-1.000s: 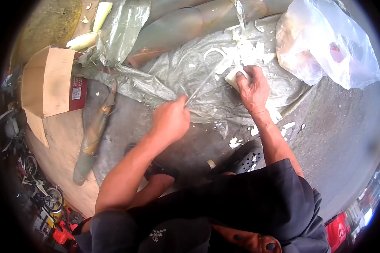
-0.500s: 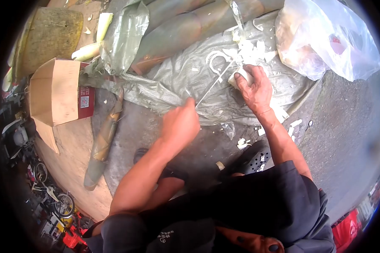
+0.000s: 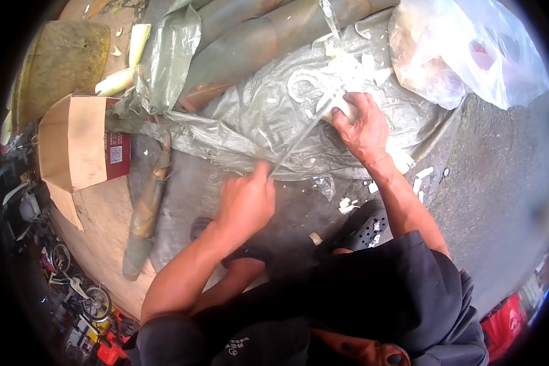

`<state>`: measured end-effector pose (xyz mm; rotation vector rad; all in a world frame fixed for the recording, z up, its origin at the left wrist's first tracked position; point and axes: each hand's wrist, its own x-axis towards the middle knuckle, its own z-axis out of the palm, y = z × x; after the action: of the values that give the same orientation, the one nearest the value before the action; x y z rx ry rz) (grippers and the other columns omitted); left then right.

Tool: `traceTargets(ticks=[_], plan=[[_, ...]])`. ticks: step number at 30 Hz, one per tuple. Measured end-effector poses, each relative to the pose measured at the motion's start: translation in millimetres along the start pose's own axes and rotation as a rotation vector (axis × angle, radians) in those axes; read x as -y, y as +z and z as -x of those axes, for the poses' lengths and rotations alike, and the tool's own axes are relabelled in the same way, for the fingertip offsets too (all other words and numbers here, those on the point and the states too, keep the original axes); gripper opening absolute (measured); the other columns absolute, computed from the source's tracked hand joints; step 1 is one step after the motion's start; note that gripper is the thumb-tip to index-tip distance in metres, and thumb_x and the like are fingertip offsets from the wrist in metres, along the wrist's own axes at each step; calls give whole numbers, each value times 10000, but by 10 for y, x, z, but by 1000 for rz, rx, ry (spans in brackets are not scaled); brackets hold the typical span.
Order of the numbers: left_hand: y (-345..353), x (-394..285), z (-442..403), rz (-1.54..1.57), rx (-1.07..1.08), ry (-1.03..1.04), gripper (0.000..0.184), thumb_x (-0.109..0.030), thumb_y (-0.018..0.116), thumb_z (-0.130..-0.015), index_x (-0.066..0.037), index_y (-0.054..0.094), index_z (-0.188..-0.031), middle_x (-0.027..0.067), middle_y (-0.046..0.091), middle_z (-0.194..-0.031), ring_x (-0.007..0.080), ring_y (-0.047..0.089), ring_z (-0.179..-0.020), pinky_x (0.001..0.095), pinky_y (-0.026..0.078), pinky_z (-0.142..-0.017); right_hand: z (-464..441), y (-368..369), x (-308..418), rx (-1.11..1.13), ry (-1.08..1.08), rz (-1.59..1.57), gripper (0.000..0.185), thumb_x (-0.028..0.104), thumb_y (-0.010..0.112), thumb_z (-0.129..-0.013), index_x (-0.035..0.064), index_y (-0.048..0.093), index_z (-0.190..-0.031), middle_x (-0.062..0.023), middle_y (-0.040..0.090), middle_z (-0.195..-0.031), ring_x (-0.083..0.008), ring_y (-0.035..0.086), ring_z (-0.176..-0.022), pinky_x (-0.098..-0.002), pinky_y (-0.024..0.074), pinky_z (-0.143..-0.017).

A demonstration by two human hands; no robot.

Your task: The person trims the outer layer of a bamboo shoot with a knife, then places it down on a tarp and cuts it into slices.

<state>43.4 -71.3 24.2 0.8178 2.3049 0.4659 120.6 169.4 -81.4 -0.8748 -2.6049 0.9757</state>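
My left hand (image 3: 248,194) is wrapped round the handle of a long, thin-bladed knife (image 3: 299,141). The blade slants up and right, its far end at a pale piece of bamboo shoot (image 3: 351,112). That piece sits under my right hand (image 3: 365,127), whose thumb and fingers close round it against the woven plastic sack (image 3: 244,131). White cut pieces and curled strips (image 3: 343,68) lie heaped just beyond my right hand. Large unpeeled bamboo shoots (image 3: 241,52) rest on the sack at the top. My fingers hide part of the held piece.
A clear plastic bag (image 3: 470,52) stands at upper right. At left are an open cardboard box (image 3: 85,143), a pointed bamboo shoot (image 3: 145,222) and a curved yellowish-brown piece (image 3: 64,61). White scraps (image 3: 346,206) lie near my dark clog (image 3: 369,224).
My left hand has moved slightly down and left with the knife, and the blade shows more of its flat side. My right hand keeps hold of the pale piece. The whole view has shifted a little.
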Motion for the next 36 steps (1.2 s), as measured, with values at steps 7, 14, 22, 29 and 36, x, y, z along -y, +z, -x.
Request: traceTargets(ticks=[7,14,22,29,36], plan=[[111,-16,166,-104,26,13,188,-51,626,-845,-29,544,-1012,171,647,-634,412,634,-579,530,484,-560,-8,92,-31,36,50,55,404,270,711,-736,101,589,-1081,-135,599,-998,-379,606,-936,-483,498,-780],[157,-127,62,-45,71,-10,189,-61,621,-839,-19,531,-1000,184,643,-637,409,638,-579,528,489,-557,-23,89,-36,12,18,93,336,302,693,-819,86,597,-1058,-141,636,-968,-385,633,-903,-445,504,-766],[148,-183,-71,-53,106,0,179,-67,612,-839,4,525,-979,194,642,-623,415,651,-584,533,508,-565,-34,96,0,-17,43,17,331,326,695,-823,82,601,-1026,-142,624,-973,-387,628,-903,-450,506,-758],[481,-284,-799,37,-22,40,143,-56,596,-841,22,550,-952,222,650,-652,432,653,-601,539,510,-581,-19,98,57,-43,-37,34,323,282,712,-786,67,619,-1008,-147,622,-937,-379,619,-861,-448,501,-739],[374,-202,-609,60,-34,-4,159,-72,594,-860,5,578,-998,223,650,-667,438,649,-637,549,490,-612,-14,82,53,-36,17,0,319,269,708,-749,57,604,-963,-147,595,-913,-378,603,-838,-467,491,-723]])
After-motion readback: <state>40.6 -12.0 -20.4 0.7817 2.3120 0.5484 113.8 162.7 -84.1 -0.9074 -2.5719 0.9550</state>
